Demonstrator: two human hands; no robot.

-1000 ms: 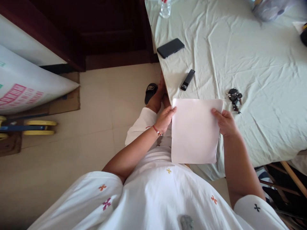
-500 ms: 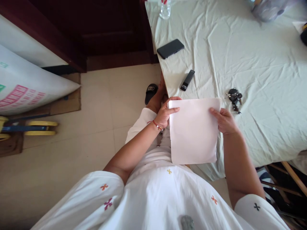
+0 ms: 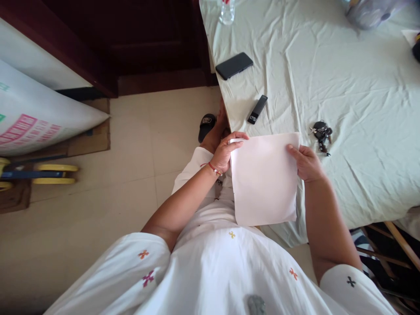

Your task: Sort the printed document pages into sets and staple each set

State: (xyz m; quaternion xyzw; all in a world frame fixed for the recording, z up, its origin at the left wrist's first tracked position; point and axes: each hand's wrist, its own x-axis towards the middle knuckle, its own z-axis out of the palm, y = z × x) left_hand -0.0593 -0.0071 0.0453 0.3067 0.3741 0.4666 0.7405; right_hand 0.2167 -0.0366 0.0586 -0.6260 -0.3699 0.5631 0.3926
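Note:
Blank white paper (image 3: 265,181), a sheet or a thin stack, is held up over my lap at the table's front edge. My left hand (image 3: 226,153) grips its upper left corner, with the thumb on top and a finger along the top edge. On the right side, my right hand (image 3: 306,162) pinches the paper near the upper corner, thumb in front and the other fingers hidden behind. Past the paper's top edge lies a small black device (image 3: 257,109) with a lit display. A bunch of keys (image 3: 322,135) rests just beyond my right hand.
A black phone (image 3: 234,65) and a clear bottle (image 3: 227,12) are on the table's pale cloth (image 3: 361,113). A plastic bag (image 3: 367,15) sits at the far right. On the floor to the left stand a large white sack (image 3: 42,113) and a yellow-wheeled object (image 3: 55,174).
The paper's top edge has tilted slightly, and my left thumb has shifted a little toward the upper left corner. Both hands keep hold of the paper.

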